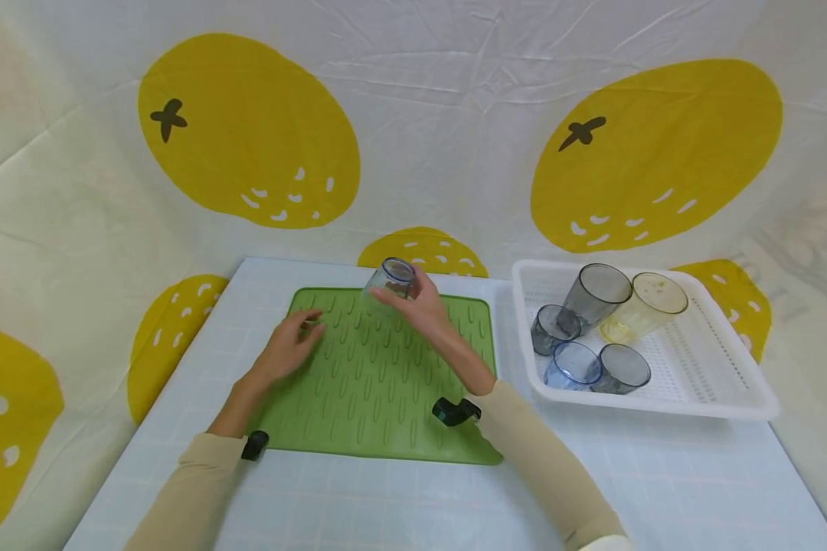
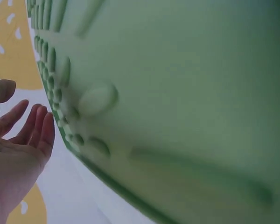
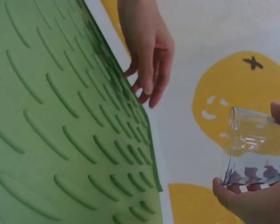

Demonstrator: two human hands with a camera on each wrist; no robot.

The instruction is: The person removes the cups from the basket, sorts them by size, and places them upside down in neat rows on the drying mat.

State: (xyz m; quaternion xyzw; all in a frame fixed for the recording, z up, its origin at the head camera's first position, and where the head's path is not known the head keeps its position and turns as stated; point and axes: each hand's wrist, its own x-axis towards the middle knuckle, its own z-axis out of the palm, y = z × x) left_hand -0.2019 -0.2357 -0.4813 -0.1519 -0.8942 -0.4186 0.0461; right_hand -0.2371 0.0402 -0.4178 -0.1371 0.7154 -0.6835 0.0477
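Observation:
My right hand (image 1: 427, 310) grips a small clear glass (image 1: 389, 282) with a bluish rim, raised above the far part of a green ridged mat (image 1: 379, 383). In the right wrist view the glass (image 3: 252, 144) lies tilted sideways between thumb and fingers. My left hand (image 1: 292, 344) hovers by the mat's left edge, holding nothing, its fingers loosely bent and apart from the glass. The left wrist view shows that hand (image 2: 21, 144) with its palm visible and the mat (image 2: 186, 93) close by.
To the right stands a white plastic basket (image 1: 703, 383). Inside are a tall grey glass (image 1: 596, 295), a yellow glass (image 1: 637, 314), a blue glass (image 1: 572, 367) and two small grey glasses. A fruit-patterned cloth (image 1: 441, 153) hangs behind the pale table (image 1: 358, 505).

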